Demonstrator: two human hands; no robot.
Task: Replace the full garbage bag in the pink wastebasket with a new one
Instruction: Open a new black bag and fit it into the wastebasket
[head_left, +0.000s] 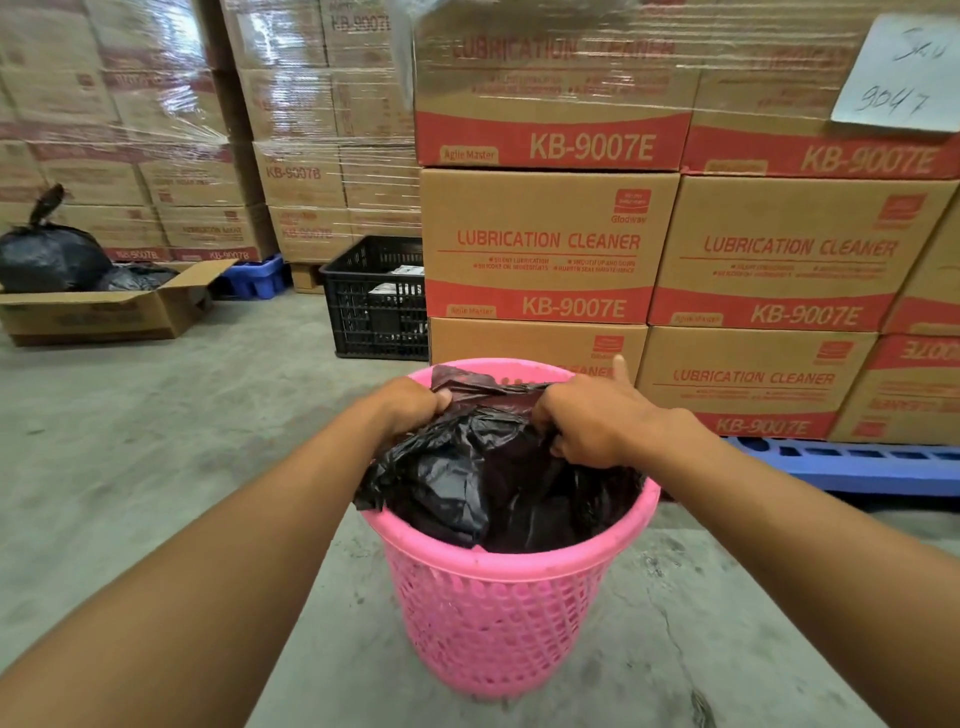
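Note:
A pink perforated wastebasket (498, 613) stands on the concrete floor right in front of me. A crumpled black garbage bag (467, 478) sits inside it, its edge draped over the left rim. My left hand (410, 402) is closed on the bag's upper edge at the far left of the opening. My right hand (597, 415) grips the same edge on the right, with one finger sticking up. Both hands hold the bag above the basket's far rim. What lies under the bag inside the basket is hidden.
Stacked cardboard boxes (545, 244) on a blue pallet (852, 462) rise just behind the basket. A black plastic crate (374, 301) stands to the left of them. Far left, an open carton (109, 306) holds a tied black garbage bag (47, 254).

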